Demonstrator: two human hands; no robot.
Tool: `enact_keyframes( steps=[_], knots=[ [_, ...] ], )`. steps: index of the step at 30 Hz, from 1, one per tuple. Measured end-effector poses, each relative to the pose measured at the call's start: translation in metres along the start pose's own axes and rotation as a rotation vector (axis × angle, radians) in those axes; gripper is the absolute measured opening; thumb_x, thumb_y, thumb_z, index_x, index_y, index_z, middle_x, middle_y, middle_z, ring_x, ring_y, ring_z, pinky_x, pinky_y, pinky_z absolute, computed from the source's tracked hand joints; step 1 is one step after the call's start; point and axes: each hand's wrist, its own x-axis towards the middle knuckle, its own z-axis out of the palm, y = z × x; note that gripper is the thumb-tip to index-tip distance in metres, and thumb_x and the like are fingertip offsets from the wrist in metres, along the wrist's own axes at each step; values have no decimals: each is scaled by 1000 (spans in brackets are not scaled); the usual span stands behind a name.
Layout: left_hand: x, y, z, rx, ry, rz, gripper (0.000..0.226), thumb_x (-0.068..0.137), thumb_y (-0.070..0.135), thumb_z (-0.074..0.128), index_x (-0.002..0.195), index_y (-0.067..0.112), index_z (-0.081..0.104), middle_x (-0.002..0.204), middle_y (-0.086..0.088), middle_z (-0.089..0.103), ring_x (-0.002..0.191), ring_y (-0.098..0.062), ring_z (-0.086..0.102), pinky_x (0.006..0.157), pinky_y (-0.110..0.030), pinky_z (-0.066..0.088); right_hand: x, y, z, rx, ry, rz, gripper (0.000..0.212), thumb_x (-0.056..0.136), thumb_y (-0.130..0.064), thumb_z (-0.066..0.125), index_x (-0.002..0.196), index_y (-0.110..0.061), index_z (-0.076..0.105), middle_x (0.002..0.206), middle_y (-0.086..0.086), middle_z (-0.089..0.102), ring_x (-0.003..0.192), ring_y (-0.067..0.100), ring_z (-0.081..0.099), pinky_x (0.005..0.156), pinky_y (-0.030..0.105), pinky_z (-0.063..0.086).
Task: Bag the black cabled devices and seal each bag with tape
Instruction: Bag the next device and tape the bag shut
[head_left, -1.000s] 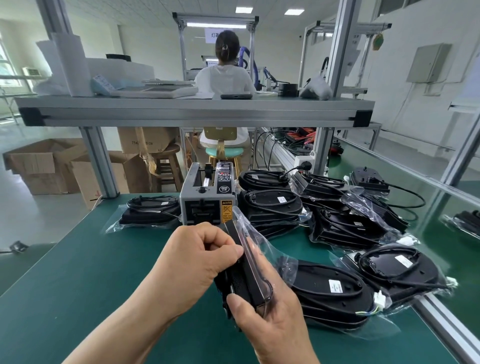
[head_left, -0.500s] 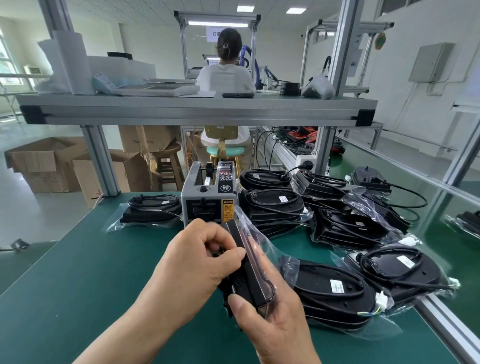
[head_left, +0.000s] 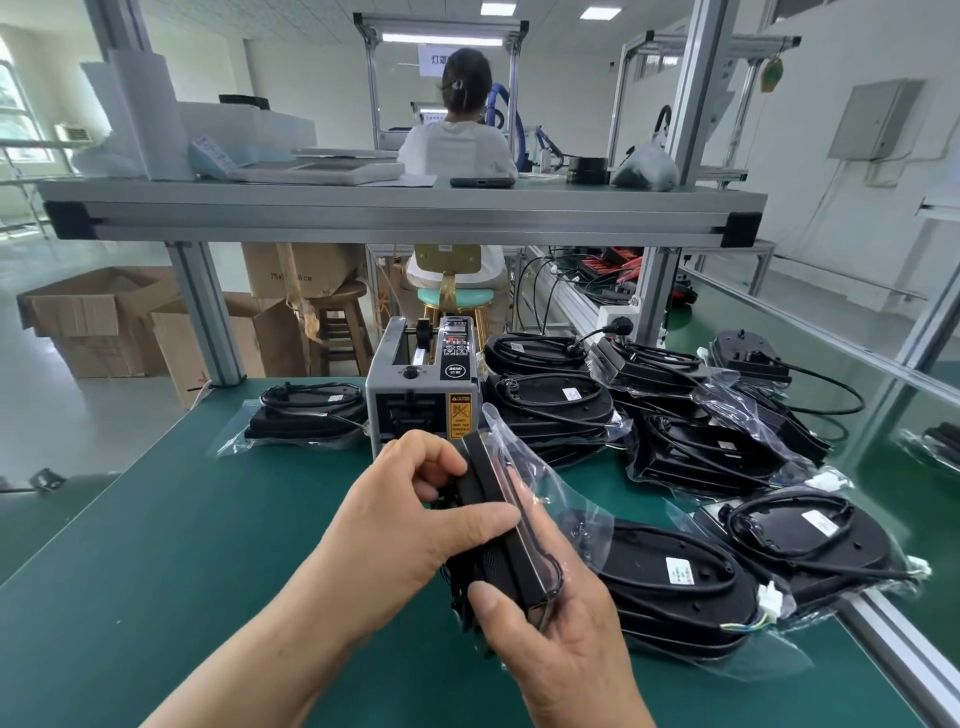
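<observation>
- Centre bottom of the frame: my left hand (head_left: 415, 525) and right hand (head_left: 561, 623) both grasp one black device (head_left: 498, 525), held on edge above the green bench (head_left: 156, 571) just in front of the tape dispenser (head_left: 421, 384).
- The left hand is clenched over the device's upper side, thumb pressed along it; the right hand cups it from below, thumb on the near end.
- Its clear bag (head_left: 535, 467) hangs loose to the right of the device, mouth flared and unsealed; I cannot tell how far the device sits inside.
- Risk, as I judge it: the thin cable (head_left: 550, 571) looped at the near end could snag the bag mouth or stay outside, so the tape would close over the wire.
- Risk: held on edge with slippery film under my fingers, the device could slide out and drop onto the bagged one (head_left: 670, 577) directly lower right.
- Risk: bunched film would make the tape crease and seal poorly.
- Count: one device in hand; one dispenser; one bagged unit (head_left: 306, 415) alone left of the dispenser.
- Right of the dispenser, roughly eight more units lie heaped; overlaps prevent an exact tally.
- One further device sits at the far right edge.
</observation>
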Motion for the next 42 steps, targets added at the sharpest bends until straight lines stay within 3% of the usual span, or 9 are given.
enact_keyframes(
  steps=[5,12,15,20,25,32,37,40,42],
  knots=[
    [8,1,1,-208,14,-2,15,74,16,83,71,18,69,66,7,59,61,-6,49,55,-11,43,0,3,-2,-6,-11,-8,75,76,-36,66,144,-54,40,140,-12,60,126,15,59,102,38,52],
    [7,8,-9,-112,-131,8,43,46,40,86,83,23,71,67,18,59,67,-1,53,62,-12,47,-1,6,-4,11,22,-12,73,75,-33,66,143,-51,44,137,-14,62,122,7,61,99,21,48],
    [8,9,-10,-90,-133,11,41,54,25,92,85,16,67,64,18,56,64,-2,50,58,-12,45,-2,5,-4,15,-5,8,74,73,-35,65,141,-55,43,125,-14,68,96,4,69,84,20,53],
    [9,8,-12,-87,-159,16,27,67,9,87,86,16,68,70,12,58,67,-5,51,63,-14,48,-3,0,-2,31,-14,-53,75,76,-31,65,143,-54,40,146,-17,53,133,6,53,103,22,47],
    [4,0,-7,-185,-118,9,22,70,8,85,79,21,70,69,12,56,66,-5,51,63,-15,46,-5,2,-1,50,-42,-63,77,77,-27,65,146,-50,39,146,-12,54,127,12,59,98,20,49],
    [4,-12,-4,-109,-1,199,33,61,23,78,87,38,64,84,18,58,85,-2,55,74,-17,48,5,18,-2,24,-101,-23,82,82,-27,68,152,-45,29,159,-15,35,148,11,31,119,36,34],
    [8,-33,2,110,62,384,49,69,5,85,88,40,56,95,16,54,94,-10,55,83,-14,44,5,32,-11,-42,-243,52,95,81,-45,76,152,-57,13,160,-32,16,152,0,11,119,19,24],
    [-1,-55,5,51,56,388,42,63,25,82,91,40,55,96,13,55,93,-14,56,84,-21,48,-15,34,-12,-89,-228,157,108,65,-71,79,151,-55,16,152,-44,20,147,-10,15,119,16,24],
    [-8,-68,9,2,67,392,38,62,33,78,92,41,56,97,12,55,92,-16,57,85,-23,50,-25,33,-8,-71,-109,201,105,61,-69,81,150,-51,27,149,-38,36,141,-9,34,110,12,35]
  ],
)
